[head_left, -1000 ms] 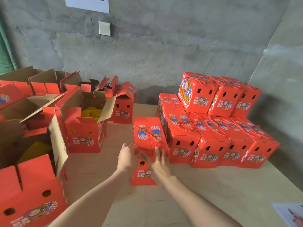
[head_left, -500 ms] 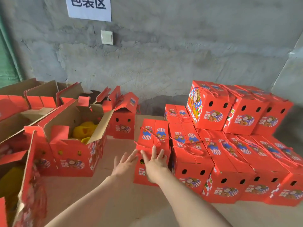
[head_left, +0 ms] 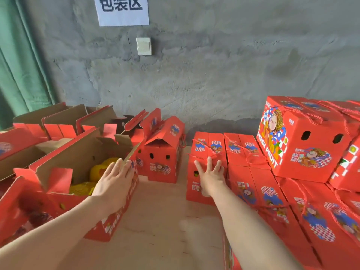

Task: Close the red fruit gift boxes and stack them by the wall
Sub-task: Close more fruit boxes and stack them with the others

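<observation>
left hand (head_left: 115, 182) flat — over open box (head_left: 78, 152) | right hand (head_left: 211, 177) spread (touching closed box (head_left: 206, 146))

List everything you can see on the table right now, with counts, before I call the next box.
Closed gift boxes: many, frame cuts off the count, red, stacked right by the wall
Half-shut box: one, red, centre, near the wall, lid flaps raised
Open box: one, red outside, brown inside, near left
Yellow contents: several, yellow, inside that open box
Other open boxes: several, red and brown, far left
Table: one, pale wood, under everything
Sign: one, white, high on the wall
Switch: one, white, below the sign
Curtain: one, green, left edge
Left hand: one, fingers straight, resting on the open box's right side
Right hand: one, fingers spread against the leftmost closed box
</observation>
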`<state>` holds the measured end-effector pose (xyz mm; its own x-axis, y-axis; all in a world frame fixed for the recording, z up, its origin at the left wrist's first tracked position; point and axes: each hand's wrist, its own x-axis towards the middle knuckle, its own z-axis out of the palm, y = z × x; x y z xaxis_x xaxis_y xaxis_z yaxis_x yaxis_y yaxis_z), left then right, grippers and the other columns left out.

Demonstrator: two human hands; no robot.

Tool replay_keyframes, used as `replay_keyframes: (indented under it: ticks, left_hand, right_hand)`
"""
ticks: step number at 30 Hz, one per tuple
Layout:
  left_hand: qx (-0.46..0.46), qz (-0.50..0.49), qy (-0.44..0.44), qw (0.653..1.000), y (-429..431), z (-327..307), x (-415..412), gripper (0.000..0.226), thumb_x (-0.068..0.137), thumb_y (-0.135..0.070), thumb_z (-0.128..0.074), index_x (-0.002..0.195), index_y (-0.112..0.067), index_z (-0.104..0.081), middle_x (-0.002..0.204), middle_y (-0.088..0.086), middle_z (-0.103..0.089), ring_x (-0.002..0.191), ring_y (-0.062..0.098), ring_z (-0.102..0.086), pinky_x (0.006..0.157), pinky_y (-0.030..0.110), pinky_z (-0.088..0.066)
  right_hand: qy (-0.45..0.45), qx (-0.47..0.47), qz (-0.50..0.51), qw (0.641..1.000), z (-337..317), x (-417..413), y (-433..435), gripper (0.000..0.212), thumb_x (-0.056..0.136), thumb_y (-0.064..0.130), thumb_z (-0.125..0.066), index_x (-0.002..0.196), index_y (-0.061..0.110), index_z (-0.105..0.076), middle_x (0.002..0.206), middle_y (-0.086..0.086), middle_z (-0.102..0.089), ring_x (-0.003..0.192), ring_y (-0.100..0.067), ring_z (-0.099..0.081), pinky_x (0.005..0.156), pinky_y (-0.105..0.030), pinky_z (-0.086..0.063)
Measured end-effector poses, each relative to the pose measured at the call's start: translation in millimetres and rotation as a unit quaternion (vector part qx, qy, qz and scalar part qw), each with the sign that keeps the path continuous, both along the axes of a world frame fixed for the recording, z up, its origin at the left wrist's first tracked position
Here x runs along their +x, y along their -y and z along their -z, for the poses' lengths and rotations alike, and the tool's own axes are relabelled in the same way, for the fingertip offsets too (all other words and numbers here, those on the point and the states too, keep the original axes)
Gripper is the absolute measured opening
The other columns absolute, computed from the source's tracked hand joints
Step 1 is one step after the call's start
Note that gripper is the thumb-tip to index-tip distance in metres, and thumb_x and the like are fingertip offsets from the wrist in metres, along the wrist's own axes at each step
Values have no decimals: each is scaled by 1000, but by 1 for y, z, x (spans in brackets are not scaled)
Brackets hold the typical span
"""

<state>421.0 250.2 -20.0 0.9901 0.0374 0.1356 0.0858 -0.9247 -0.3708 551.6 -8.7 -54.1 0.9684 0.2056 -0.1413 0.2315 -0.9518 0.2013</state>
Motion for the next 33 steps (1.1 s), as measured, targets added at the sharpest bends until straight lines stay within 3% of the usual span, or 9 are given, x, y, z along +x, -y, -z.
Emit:
replay_keyframes:
  ticks: [8,11,14,15,18,23,25,29,33]
  left_hand:
    - [159,2,-49,986,-16,-6,5,75,97,-21,-45,150,-5,4,158,17,14,145,33,17,114,51,12]
    - [208,-2,-63,976,-21,-14,7,68,96,-24,-47,151,-6,-9,158,18,-2,145,37,8,115,54,5]
    - [226,-27,-66,971,-34,-24,12,60,93,-23,-49,148,-9,-28,153,14,-26,142,38,-8,114,57,0]
    - [214,-20,-71,974,-38,-24,14,59,94,-21,-48,147,-9,-28,154,14,-23,143,37,-8,114,56,0]
    - [170,25,-143,975,-46,-6,19,60,99,-20,-35,153,-15,-10,159,13,9,145,34,12,115,51,10]
    - [200,14,-175,964,-62,22,27,63,100,-35,-28,152,-14,2,157,17,18,141,39,24,106,58,22]
    - [199,29,-179,963,-61,22,33,65,98,-28,-35,152,-12,-1,158,18,8,143,41,16,110,58,16]
    - [145,85,-164,972,-58,20,47,52,98,-15,-37,147,-6,-24,147,8,-34,138,32,-17,116,48,1]
    - [121,89,-127,981,-60,23,53,44,96,-11,-37,140,-7,-35,136,6,-44,127,29,-29,114,45,-8]
  right_hand:
    - [-19,45,34,998,0,26,-6,97,86,7,-48,148,26,24,149,-26,31,137,-54,20,114,-58,4]
    - [42,101,2,994,9,11,-34,81,88,7,-41,151,10,11,154,-24,23,140,-47,20,114,-56,7]
    - [56,173,-129,975,33,-8,-74,82,85,-9,-40,153,11,3,159,-12,15,146,-35,11,117,-48,-2]
    - [42,186,-147,971,40,-10,-88,82,85,-11,-40,153,12,-1,160,-9,11,147,-32,7,118,-47,-4]
    - [-6,244,-111,963,53,0,-120,76,88,-1,-39,153,17,-5,161,-7,5,147,-33,0,116,-49,-12]
    - [-56,324,-44,943,61,41,-143,70,88,6,-44,151,19,-16,159,-6,16,145,-39,1,116,-49,-19]
    - [-42,342,-23,938,62,60,-148,59,89,9,-47,144,13,-27,159,-9,13,144,-40,-11,114,-44,-24]
    - [-50,383,7,922,68,88,-164,53,92,12,-45,143,12,-33,159,-9,7,141,-35,-24,112,-38,-28]
    - [-74,385,2,920,71,98,-169,44,93,17,-49,135,7,-43,160,-7,6,136,-34,-35,106,-34,-34]
